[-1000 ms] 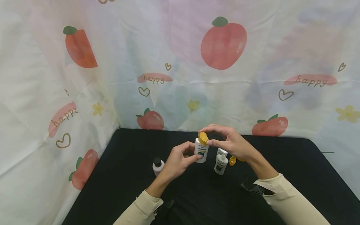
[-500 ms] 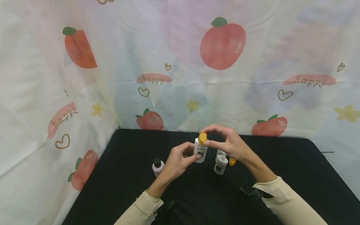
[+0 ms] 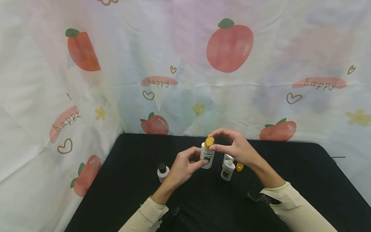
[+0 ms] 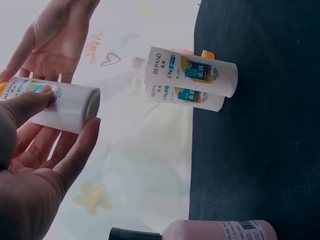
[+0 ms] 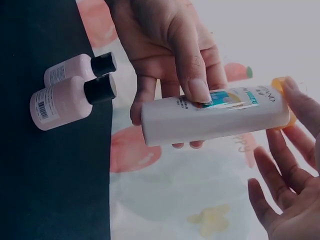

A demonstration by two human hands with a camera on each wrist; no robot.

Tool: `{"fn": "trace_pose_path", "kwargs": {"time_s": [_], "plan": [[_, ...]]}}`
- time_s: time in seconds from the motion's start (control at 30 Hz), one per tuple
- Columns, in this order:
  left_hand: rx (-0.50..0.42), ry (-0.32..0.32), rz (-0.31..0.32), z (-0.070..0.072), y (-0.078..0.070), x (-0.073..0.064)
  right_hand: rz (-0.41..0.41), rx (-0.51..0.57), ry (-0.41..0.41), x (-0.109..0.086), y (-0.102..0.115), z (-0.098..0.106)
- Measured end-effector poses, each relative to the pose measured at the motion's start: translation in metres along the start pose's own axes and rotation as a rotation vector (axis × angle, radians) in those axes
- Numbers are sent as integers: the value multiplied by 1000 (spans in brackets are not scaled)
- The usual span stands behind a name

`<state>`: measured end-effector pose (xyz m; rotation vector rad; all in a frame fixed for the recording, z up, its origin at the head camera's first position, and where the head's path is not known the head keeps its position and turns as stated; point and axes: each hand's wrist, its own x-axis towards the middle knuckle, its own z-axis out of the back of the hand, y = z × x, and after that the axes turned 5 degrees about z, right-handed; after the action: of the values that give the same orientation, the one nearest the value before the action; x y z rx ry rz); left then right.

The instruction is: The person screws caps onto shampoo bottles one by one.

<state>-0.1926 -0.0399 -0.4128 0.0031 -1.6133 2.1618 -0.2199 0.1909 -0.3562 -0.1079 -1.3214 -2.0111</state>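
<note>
We see the left hand (image 3: 185, 166) wrapped round a near-upright white REPAND bottle (image 3: 208, 154), five o'clock from the head view's centre; the right hand (image 3: 239, 146) pinches its yellow cap (image 3: 209, 142), at the bottle's twelve o'clock.

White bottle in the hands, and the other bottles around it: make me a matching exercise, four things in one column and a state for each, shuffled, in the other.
Things:
1. left hand
2. right hand
3. two standing white bottles
4. two pink bottles

States:
A. topped with black caps
B. fingers on the yellow cap
C. uncapped
D. gripping the body of the held white bottle

Pairs: 1-D, 2-B, 3-C, 4-A.
</note>
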Motion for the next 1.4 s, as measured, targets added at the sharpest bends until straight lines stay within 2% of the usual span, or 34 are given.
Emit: {"fn": "trace_pose_path", "kwargs": {"time_s": [0.1,0.3,0.8,1.03,1.4], "plan": [[-7,4,-6,0,1,1,21,21,31,0,1,2],[-18,-33,10,1,-1,2,52,19,63,0,4,4],[-34,-46,-6,0,0,0,27,-29,17,-1,6,1],[-34,-60,-9,-1,2,1,43,-39,-6,-1,6,0],[-42,-88,-8,-2,3,0,4,-75,-28,-2,8,-3]]}}
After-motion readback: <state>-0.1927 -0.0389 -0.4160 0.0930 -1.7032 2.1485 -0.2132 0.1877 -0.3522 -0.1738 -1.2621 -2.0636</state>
